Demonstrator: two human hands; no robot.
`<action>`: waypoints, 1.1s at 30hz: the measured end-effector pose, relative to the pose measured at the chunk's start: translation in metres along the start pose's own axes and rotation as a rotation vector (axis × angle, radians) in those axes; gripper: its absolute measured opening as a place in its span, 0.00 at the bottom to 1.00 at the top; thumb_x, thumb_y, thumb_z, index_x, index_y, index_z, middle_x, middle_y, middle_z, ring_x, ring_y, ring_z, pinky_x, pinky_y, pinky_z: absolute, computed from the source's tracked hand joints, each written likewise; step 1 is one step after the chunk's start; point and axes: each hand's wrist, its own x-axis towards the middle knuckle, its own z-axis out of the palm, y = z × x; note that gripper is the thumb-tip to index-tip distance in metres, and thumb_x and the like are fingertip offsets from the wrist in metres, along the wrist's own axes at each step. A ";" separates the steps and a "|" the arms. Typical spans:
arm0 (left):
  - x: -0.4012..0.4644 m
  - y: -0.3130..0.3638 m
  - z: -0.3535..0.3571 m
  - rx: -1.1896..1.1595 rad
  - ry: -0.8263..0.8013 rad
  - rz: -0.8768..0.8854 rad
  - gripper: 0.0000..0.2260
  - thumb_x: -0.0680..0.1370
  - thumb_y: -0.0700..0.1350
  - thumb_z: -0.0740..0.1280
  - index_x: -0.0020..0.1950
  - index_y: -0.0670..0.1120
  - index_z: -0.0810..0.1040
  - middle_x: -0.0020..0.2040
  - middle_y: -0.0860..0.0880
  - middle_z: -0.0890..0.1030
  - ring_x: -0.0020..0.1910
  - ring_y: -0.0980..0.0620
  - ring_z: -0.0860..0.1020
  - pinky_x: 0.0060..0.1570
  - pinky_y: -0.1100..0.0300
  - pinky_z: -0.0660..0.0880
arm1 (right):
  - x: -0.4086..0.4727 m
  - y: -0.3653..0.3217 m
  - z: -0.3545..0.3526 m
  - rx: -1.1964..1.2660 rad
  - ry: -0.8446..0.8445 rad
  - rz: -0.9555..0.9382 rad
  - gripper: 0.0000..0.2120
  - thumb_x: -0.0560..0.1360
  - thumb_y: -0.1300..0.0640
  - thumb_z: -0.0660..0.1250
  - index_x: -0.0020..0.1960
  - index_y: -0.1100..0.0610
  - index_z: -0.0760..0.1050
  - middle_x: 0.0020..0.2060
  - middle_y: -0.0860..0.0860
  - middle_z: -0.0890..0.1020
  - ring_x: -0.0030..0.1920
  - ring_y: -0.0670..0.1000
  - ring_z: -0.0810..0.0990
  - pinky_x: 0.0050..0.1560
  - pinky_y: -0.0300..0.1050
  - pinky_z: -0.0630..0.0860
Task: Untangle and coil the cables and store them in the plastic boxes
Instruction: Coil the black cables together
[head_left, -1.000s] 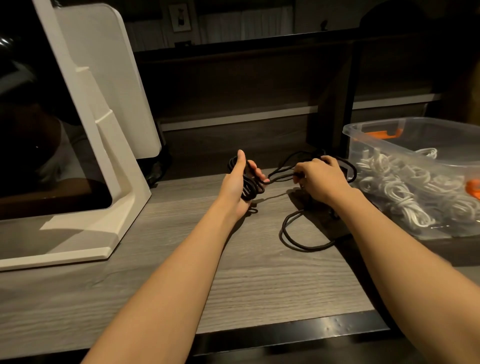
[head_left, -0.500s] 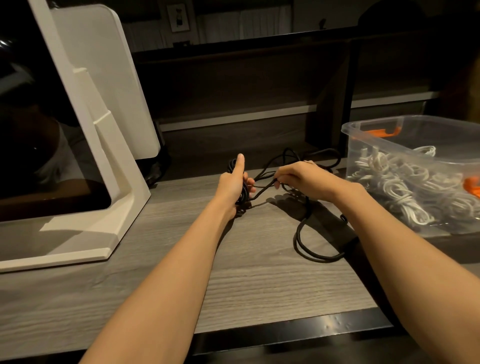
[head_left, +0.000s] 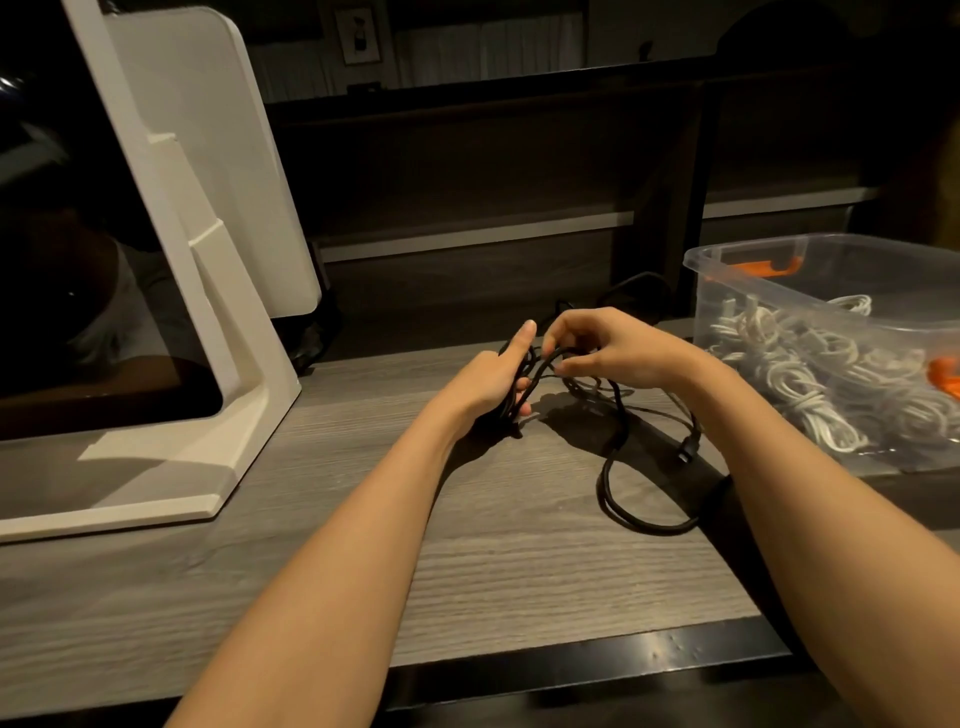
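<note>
Left hand (head_left: 493, 379) is gripping the gathered loops of the black cable (head_left: 613, 467); right hand (head_left: 597, 348) — now moved in beside it — is pinching a strand onto the bundle. Slack is trailing shorter on the worktop (head_left: 363, 519) — coiling nearly done; plastic box (head_left: 727, 260) is waiting alongside.

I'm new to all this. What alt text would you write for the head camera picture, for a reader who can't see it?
Two bare hands work a black cable over a grey wood-grain table: the left hand grips a coiled bundle while the right hand pinches a strand beside it. A clear plastic box of coiled white cables sits at right, a white stand at left.
</note>
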 end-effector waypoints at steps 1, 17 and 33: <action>-0.001 0.000 0.000 0.024 -0.007 0.012 0.29 0.79 0.68 0.51 0.44 0.45 0.77 0.32 0.50 0.74 0.27 0.57 0.74 0.32 0.65 0.73 | 0.001 0.001 0.001 -0.068 0.014 0.003 0.07 0.76 0.62 0.67 0.50 0.52 0.75 0.44 0.49 0.75 0.46 0.47 0.76 0.48 0.38 0.73; 0.002 -0.002 0.002 0.166 0.005 0.149 0.28 0.74 0.67 0.62 0.28 0.45 0.70 0.25 0.51 0.73 0.29 0.55 0.75 0.44 0.59 0.72 | 0.004 0.009 0.014 -0.338 0.472 0.162 0.07 0.76 0.52 0.69 0.51 0.54 0.77 0.41 0.51 0.81 0.44 0.53 0.82 0.48 0.55 0.80; -0.004 -0.003 0.006 -0.677 0.037 0.040 0.24 0.81 0.62 0.54 0.60 0.46 0.79 0.40 0.48 0.76 0.25 0.58 0.70 0.33 0.64 0.69 | 0.010 0.023 0.014 -0.168 0.348 0.270 0.17 0.80 0.44 0.56 0.47 0.53 0.78 0.56 0.48 0.71 0.66 0.54 0.65 0.66 0.64 0.62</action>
